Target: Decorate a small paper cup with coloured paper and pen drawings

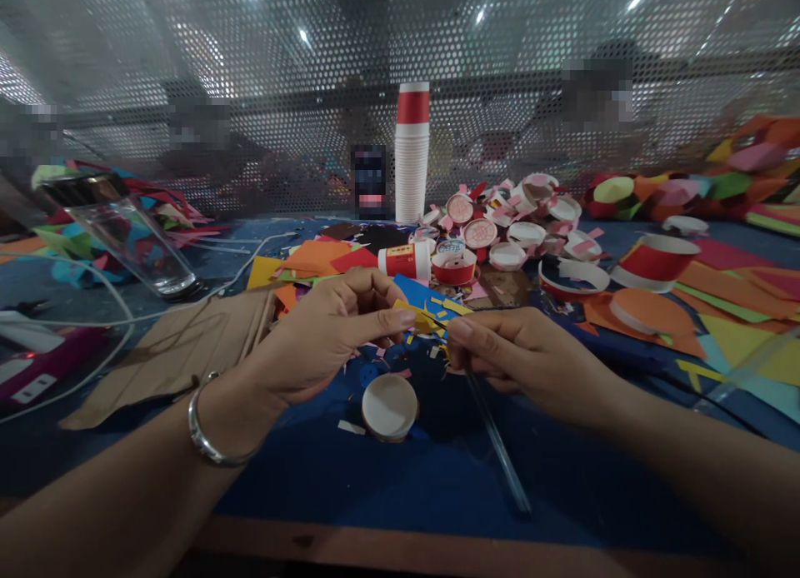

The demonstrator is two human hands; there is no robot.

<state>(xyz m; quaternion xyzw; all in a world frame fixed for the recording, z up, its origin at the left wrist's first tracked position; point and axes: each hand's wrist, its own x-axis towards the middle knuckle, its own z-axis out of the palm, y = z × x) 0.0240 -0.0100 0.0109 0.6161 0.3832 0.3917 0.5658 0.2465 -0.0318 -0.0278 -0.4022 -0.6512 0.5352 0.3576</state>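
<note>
My left hand, with a silver bangle at its wrist, pinches a small piece of yellow paper between thumb and fingers. The paper's other end meets the closed fingertips of my right hand. Under my right hand a clear rod slants down toward the table's front edge; whether the hand touches it I cannot tell. Below and between my hands lies a round white cup bottom. Behind my fingertips are blue paper and several yellow scraps.
A tall stack of paper cups stands by the perforated screen. Before it lie a heap of cut cup pieces and a tipped cup. Cardboard, a glass bottle and a white cable are left; coloured paper is right.
</note>
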